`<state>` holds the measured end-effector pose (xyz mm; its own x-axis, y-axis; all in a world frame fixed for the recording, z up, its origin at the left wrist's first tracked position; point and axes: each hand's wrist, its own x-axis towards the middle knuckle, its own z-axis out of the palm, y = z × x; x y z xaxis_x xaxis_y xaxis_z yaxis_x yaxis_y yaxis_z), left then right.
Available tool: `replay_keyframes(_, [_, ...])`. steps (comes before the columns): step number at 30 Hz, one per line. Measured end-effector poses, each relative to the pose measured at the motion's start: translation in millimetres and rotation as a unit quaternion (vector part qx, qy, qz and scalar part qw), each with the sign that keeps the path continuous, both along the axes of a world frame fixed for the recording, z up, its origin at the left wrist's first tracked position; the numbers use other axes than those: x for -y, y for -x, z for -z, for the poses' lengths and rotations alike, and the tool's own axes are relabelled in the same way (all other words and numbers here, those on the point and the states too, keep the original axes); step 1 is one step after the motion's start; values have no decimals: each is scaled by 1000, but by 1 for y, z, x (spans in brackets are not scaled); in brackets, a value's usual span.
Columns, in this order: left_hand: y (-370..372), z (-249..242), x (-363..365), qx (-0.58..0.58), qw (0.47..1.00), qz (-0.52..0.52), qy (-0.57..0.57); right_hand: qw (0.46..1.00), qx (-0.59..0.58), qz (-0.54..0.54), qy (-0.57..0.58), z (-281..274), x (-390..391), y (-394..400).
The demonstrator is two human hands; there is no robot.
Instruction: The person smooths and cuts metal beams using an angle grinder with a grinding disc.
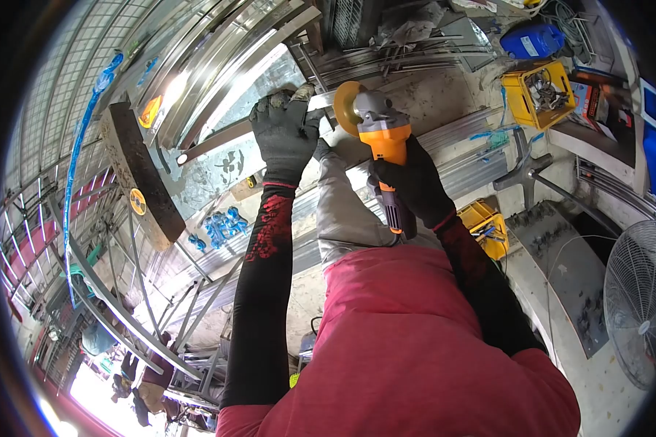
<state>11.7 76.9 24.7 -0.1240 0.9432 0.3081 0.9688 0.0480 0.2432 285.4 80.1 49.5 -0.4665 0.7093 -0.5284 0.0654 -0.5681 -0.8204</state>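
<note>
My right hand [414, 182], in a black glove, is wrapped around the body of an orange and grey angle grinder [385, 138]. The grinder's tan disc [348, 108] stands upright on its left side, a short way right of my left hand [286, 135]. That hand wears a dark grey glove, and its fingers are closed over a brown metal bar [219, 140] that sticks out to the left. Beneath the bar lies a galvanised metal sheet [215, 175]. Whether the disc touches the bar cannot be made out.
Long metal profiles [222, 54] lie at the upper left beside a rusty beam [142, 175]. Yellow crates [517, 98] of hardware and a blue jerrycan [532, 41] stand at the upper right. A large fan [640, 298] is at the right edge. Another person [153, 393] is at the lower left.
</note>
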Motion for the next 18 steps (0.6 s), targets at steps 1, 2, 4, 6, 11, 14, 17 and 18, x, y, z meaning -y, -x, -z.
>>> replay_keyframes(1, [0, 0, 0, 0, 1000, 0, 0, 1000, 0, 0, 0, 1, 1, 1])
replay_keyframes(2, [0, 0, 1, -3, 1000, -1, 2, 1000, -8, 4, -4, 1, 1, 1])
replay_keyframes(4, [0, 0, 2, -8, 1000, -2, 3, 1000, -16, 7, -9, 2, 2, 2])
replay_keyframes(6, [1, 3, 3, 3, 1000, -6, -3, 997, -53, 10, 54, 2, 0, -1])
replay_keyframes(11, [3, 0, 2, 7, 1000, -2, -6, 1000, 12, 12, 10, -5, -7, -2])
replay_keyframes(14, [-1, -2, -1, 4, 1000, 1, -6, 999, -14, 20, 36, -6, -6, -3])
replay_keyframes(17, [-1, -4, -1, 9, 1000, 5, -1, 999, -24, 14, 24, -6, -2, 2])
replay_keyframes(18, [0, -4, -1, 11, 1000, 6, 1, 1000, -11, 5, -1, -5, -2, 3])
